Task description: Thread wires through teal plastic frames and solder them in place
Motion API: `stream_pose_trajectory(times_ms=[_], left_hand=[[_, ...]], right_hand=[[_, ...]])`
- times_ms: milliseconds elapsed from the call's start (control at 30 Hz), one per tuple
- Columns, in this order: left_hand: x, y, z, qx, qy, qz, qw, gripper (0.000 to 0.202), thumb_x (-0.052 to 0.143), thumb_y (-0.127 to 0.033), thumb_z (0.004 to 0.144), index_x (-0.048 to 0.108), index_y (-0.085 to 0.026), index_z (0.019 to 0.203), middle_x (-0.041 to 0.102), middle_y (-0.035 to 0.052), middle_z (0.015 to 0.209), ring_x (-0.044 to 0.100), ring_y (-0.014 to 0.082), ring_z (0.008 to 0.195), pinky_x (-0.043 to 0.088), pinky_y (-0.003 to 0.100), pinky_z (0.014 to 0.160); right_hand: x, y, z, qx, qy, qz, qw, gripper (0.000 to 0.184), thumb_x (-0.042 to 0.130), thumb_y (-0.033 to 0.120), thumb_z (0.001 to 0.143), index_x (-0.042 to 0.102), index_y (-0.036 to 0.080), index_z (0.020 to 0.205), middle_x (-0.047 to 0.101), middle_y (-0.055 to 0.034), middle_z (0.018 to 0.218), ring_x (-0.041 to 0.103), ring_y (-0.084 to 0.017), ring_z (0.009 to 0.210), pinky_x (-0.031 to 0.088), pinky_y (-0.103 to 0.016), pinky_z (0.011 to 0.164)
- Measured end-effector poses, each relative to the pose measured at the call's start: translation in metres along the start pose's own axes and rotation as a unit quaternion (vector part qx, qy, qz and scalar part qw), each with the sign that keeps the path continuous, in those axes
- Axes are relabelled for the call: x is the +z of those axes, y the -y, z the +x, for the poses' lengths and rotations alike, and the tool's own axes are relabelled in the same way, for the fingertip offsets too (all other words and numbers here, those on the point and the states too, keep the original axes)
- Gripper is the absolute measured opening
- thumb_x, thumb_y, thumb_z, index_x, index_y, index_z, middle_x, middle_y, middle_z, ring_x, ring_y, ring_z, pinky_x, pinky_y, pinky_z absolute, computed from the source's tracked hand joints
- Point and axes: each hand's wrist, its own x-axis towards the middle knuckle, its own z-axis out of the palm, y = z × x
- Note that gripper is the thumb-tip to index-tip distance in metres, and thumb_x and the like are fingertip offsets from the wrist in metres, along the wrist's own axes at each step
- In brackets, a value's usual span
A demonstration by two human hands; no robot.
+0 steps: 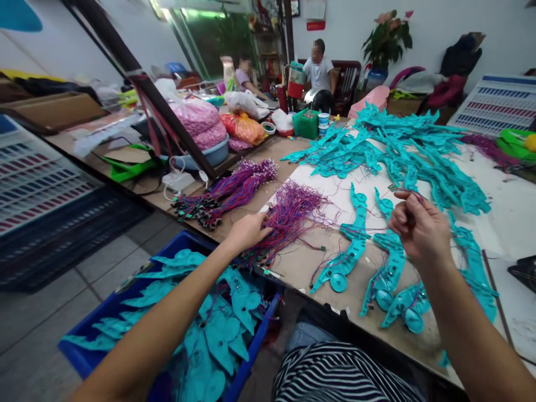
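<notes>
My right hand (419, 229) is raised over the table, thumb and finger pinched on a thin wire with a small green circuit board (392, 188) at its end. My left hand (250, 230) is at the near edge of a bundle of purple, red and blue wires (293, 209), its fingers closed on some of them and partly hidden. Between the hands lie turquoise plastic pieces, one long and curved (354, 245) and another (391, 257) beside it, with wires running along them. A shorter turquoise piece (408, 307) rests by the table's front edge.
A large heap of turquoise pieces (402, 142) covers the back right. A blue crate (167, 245) full of similar pieces stands below left. Another wire bundle (234, 187), a white power adapter (178, 181) and a slanted dark post (167, 123) are left. Two people sit beyond.
</notes>
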Motion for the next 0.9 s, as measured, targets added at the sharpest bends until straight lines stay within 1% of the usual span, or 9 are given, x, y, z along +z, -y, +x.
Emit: stream_pose_trajectory(times_ms=[133,233,400,467,500,600,667,800,900], left_hand=[[0.01,0.0,0.002,-0.043,-0.017,-0.035,0.998,0.023,0.054,-0.027,0.085,0.072,-0.016,0.095,0.074,0.0128,0.098,0.069,0.028,0.095,0.05,0.032,0.078],[0.009,0.005,0.0,-0.064,-0.054,-0.072,0.994,0.027,0.05,-0.025,0.086,0.074,-0.016,0.095,0.075,0.0114,0.096,0.07,0.0263,0.092,0.05,0.031,0.079],[-0.028,0.017,-0.017,-0.049,-0.181,-0.221,0.957,0.018,0.061,-0.026,0.078,0.076,-0.018,0.083,0.077,0.0058,0.085,0.069,0.0231,0.081,0.049,0.028,0.075],[-0.052,0.014,-0.021,-0.038,-0.237,-0.317,0.917,0.012,0.065,-0.023,0.075,0.075,-0.017,0.079,0.075,0.0036,0.077,0.066,0.0188,0.072,0.048,0.026,0.069],[-0.064,0.011,-0.021,-0.037,-0.268,-0.379,0.885,0.009,0.066,-0.02,0.075,0.074,-0.015,0.078,0.074,0.0028,0.073,0.063,0.0155,0.065,0.047,0.024,0.064],[-0.099,-0.003,-0.012,-0.041,-0.347,-0.555,0.755,0.008,0.062,-0.007,0.079,0.066,-0.011,0.073,0.065,-0.0007,0.057,0.05,0.0067,0.048,0.038,0.019,0.049],[-0.118,-0.01,-0.001,-0.042,-0.358,-0.622,0.695,0.015,0.057,-0.003,0.083,0.06,-0.012,0.072,0.061,-0.0034,0.052,0.047,0.0048,0.043,0.033,0.017,0.043],[-0.132,-0.007,0.013,-0.098,-0.392,-0.645,0.648,0.022,0.053,0.0,0.087,0.054,-0.014,0.07,0.058,-0.0057,0.049,0.048,0.0055,0.039,0.029,0.018,0.037],[-0.116,0.014,0.002,-0.152,-0.408,-0.639,0.634,0.022,0.052,0.0,0.085,0.053,-0.015,0.068,0.057,-0.0056,0.049,0.048,0.0061,0.039,0.03,0.018,0.037]], right_hand=[[-0.004,0.006,-0.013,0.011,-0.013,0.003,1.0,0.027,0.078,0.041,0.072,0.07,0.019,0.085,0.046,0.007,0.047,0.034,-0.005,0.037,0.029,-0.02,0.038],[-0.008,0.009,-0.03,0.014,-0.023,-0.015,1.0,0.028,0.078,0.042,0.072,0.07,0.018,0.084,0.047,0.0061,0.048,0.038,-0.006,0.04,0.033,-0.021,0.039],[-0.02,0.007,-0.055,0.005,-0.048,-0.048,0.998,0.029,0.078,0.043,0.073,0.072,0.018,0.085,0.049,0.0042,0.051,0.046,-0.009,0.048,0.041,-0.023,0.045],[-0.021,0.006,-0.055,0.003,-0.043,-0.053,0.998,0.029,0.077,0.043,0.073,0.071,0.017,0.086,0.049,0.0043,0.051,0.046,-0.009,0.047,0.04,-0.023,0.044],[-0.02,0.007,-0.052,0.0,-0.039,-0.054,0.998,0.028,0.077,0.042,0.074,0.071,0.017,0.086,0.048,0.0044,0.05,0.045,-0.009,0.047,0.039,-0.023,0.044],[-0.01,0.014,-0.033,-0.031,-0.033,-0.044,0.998,0.024,0.073,0.04,0.078,0.07,0.017,0.086,0.047,0.005,0.049,0.042,-0.009,0.044,0.037,-0.024,0.043],[0.0,0.021,-0.014,-0.064,-0.04,-0.033,0.997,0.023,0.067,0.039,0.082,0.07,0.016,0.084,0.048,0.0042,0.048,0.042,-0.009,0.043,0.038,-0.026,0.043],[0.018,0.032,0.032,-0.108,-0.045,-0.054,0.992,0.032,0.047,0.028,0.096,0.068,0.013,0.077,0.052,0.0014,0.047,0.047,-0.01,0.041,0.041,-0.027,0.046],[0.019,0.035,0.068,-0.119,-0.087,-0.076,0.986,0.044,0.032,0.019,0.101,0.064,0.013,0.071,0.051,0.0017,0.043,0.044,-0.009,0.036,0.034,-0.025,0.043]])
